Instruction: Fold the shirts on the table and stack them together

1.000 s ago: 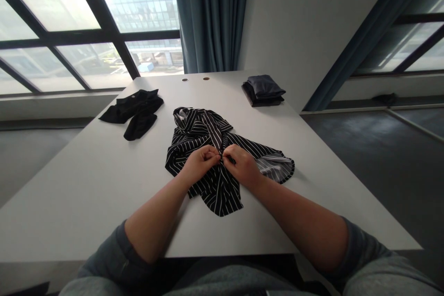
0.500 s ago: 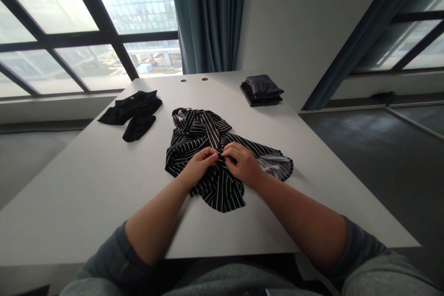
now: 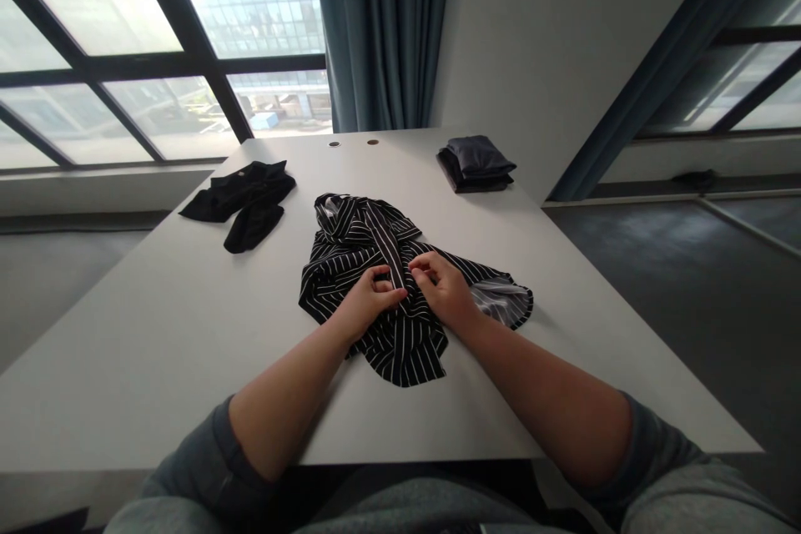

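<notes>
a black-and-white striped shirt (image 3: 354,254) lay crumpled on the tabletop (image 3: 168,350), under both hands' fingers. the left hand (image 3: 366,304) had thumb and forefinger parted, thumb over a striped band (image 3: 388,250). the right hand (image 3: 449,294) had curled fingers just right of it; whether they gripped cloth could not be determined. folded dark garments (image 3: 479,163) sat beyond those fingers.

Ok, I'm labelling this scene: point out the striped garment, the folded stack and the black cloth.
Striped garment (image 3: 389,246), head view: its central strip.
Folded stack (image 3: 479,158), head view: its top piece.
Black cloth (image 3: 251,198), head view: near its middle.
</notes>
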`<state>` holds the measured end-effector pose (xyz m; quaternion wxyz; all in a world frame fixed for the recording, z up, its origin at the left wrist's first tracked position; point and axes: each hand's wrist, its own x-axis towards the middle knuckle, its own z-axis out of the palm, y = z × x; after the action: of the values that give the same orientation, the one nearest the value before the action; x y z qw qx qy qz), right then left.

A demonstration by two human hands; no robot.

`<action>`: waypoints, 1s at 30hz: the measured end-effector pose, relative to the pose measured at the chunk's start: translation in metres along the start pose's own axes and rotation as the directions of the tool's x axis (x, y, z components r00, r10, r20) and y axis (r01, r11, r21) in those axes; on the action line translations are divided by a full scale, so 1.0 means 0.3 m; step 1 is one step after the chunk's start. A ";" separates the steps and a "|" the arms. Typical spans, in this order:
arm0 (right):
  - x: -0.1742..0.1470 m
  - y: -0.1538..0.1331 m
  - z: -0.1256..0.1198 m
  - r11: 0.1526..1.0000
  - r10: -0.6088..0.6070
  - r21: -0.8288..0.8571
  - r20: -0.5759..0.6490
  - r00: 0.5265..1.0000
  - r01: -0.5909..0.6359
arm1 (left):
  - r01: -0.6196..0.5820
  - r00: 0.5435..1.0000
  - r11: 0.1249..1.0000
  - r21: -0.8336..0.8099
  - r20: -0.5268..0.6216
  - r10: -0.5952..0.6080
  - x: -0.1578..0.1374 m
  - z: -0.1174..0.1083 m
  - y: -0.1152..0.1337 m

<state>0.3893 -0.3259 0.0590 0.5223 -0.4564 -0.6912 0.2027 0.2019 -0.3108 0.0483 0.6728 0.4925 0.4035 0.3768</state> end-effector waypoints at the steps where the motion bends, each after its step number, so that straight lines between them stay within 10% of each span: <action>1: 0.001 0.003 0.003 0.999 0.044 0.006 0.030 0.999 -0.044 | 0.017 0.999 0.999 0.039 0.027 -0.018 -0.004 0.005 -0.002; 7: 0.001 0.040 0.019 0.952 0.274 0.084 0.189 0.943 -0.293 | -0.103 0.988 0.933 0.345 0.144 0.056 -0.027 0.014 0.018; 12: 0.003 0.068 0.020 0.911 0.348 0.142 0.234 0.908 -0.387 | -0.124 0.983 0.947 0.298 0.164 0.077 -0.014 0.001 0.009; 22: 0.000 0.026 0.043 0.706 0.439 0.468 0.300 0.847 -0.532 | 0.107 0.967 0.973 0.204 -0.251 -0.054 0.037 -0.022 -0.016; 30: -0.012 0.014 0.022 0.737 0.308 0.480 0.388 0.869 -0.476 | 0.239 0.966 0.969 -0.067 -0.082 -0.244 0.028 -0.023 0.000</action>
<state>0.3851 -0.3257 0.0514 0.4732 -0.3850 -0.5546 0.5660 0.1988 -0.3006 0.0454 0.7087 0.4030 0.4792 0.3251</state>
